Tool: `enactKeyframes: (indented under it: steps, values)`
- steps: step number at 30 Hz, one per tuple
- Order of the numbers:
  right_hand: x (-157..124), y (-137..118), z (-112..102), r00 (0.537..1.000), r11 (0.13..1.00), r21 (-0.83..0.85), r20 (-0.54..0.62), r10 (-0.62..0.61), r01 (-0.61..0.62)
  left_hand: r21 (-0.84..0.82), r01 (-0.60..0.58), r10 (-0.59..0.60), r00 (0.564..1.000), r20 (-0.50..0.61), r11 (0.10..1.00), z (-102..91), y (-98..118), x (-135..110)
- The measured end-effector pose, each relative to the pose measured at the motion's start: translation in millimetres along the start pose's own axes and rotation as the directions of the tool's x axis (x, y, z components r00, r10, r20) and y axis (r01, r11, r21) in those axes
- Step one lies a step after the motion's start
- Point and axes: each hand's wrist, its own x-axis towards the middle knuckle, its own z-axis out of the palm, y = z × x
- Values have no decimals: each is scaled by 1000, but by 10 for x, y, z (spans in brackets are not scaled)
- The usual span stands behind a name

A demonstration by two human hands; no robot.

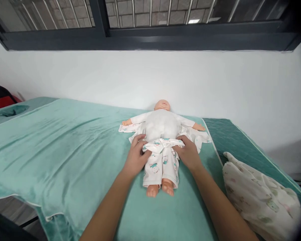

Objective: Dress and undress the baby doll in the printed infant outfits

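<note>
A baby doll (163, 124) lies on its back on the green bed cover, head toward the wall and arms spread. Printed white pants (160, 165) cover its legs, with both bare feet sticking out below. My left hand (137, 154) grips the bunched waistband at the doll's hip on the left. On the other side, my right hand (188, 150) pinches the same waistband. White cloth covers the doll's torso and arms. Beneath the doll, a printed baby top (190, 134) is spread out, its sleeves under the doll's arms.
The green cover (65, 144) spreads over the bed and hangs over its front left edge. A patterned cloth bundle (261, 197) lies at the right. Behind the bed rises a white wall (90, 77) under a dark-framed window (150, 36). A red and black item (1, 98) is at far left.
</note>
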Motion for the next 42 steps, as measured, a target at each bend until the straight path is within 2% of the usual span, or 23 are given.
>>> enactKeyframes:
  steps: [4,8,12,18,23,26,28,31,34,38,42]
  values:
    - [-129,-7,-52,996,999,-4,71,-51,51,36,16,-16,1000,-6,999,-44,20,-185]
    - [-376,-100,-98,979,995,-3,181,-97,99,37,23,-23,1000,-9,999,-44,8,-198]
    - [-538,-128,-134,968,994,103,244,-63,39,23,-9,10,1000,-6,1000,-47,7,-179]
    - [-549,-116,-128,958,969,247,283,-44,-29,22,-19,19,1000,16,1000,-68,48,-236]
    - [-546,-107,-139,960,966,238,279,36,-105,40,18,-22,995,98,999,-159,131,-511]
    - [-598,-104,-221,921,943,317,387,-33,-99,-5,-8,9,977,214,1000,-254,145,-685]
    - [-679,-97,-284,885,927,366,454,-103,-79,-18,-47,50,947,317,999,-299,130,-767]
    - [-844,-76,-326,869,946,325,463,-174,17,53,-107,77,914,399,993,-307,106,-822]
    - [-988,-66,-301,887,972,205,421,-191,112,157,-163,96,927,363,974,-278,133,-798]
    - [-1055,-164,-298,923,990,107,363,-126,93,239,-217,123,928,352,946,-298,269,-706]
    - [-1040,-421,-455,896,993,112,438,-79,33,221,-171,73,917,392,960,-398,434,-669]
